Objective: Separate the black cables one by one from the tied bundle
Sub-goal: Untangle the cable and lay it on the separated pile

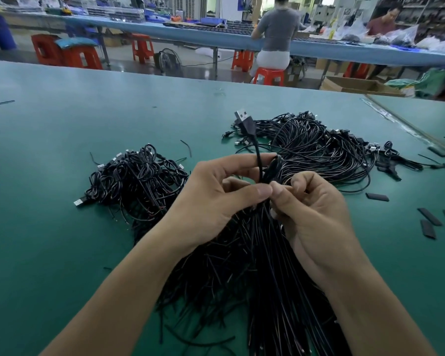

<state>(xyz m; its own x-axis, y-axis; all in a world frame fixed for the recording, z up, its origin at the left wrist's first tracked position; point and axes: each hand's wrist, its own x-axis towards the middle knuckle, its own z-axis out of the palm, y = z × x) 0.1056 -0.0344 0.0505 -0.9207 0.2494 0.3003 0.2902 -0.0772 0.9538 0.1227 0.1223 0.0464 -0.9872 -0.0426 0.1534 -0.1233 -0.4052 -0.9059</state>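
Tied bundle (267, 265) lies on the desk (62, 176) under and between both hands. Its loose ends fan toward the person, and its looped, plug-bearing half spreads out beyond the fingertips. The left hand (216, 199) has thumb and forefinger curled in a pinch round a single cable (258, 155). That cable stands up out of the bundle's neck, with its USB plug (243, 118) topmost. The right hand (311, 217) is curled too, thumb tip against the left thumb, pinching the strands of the bundle at the neck. Exactly which strands it grips is hidden by the fingers.

The step in hand looks like drawing this one cable free. To do it well, the right hand should probably clamp the neck firmly so the rest stays put. The left should pull along the cable's own line, away from the tie, not sideways. A sideways tug would likely drag neighbours out or snag the plug in the loops. A freed cable would sensibly join the heap of cables (139, 176) beyond and to the outside of the left hand.
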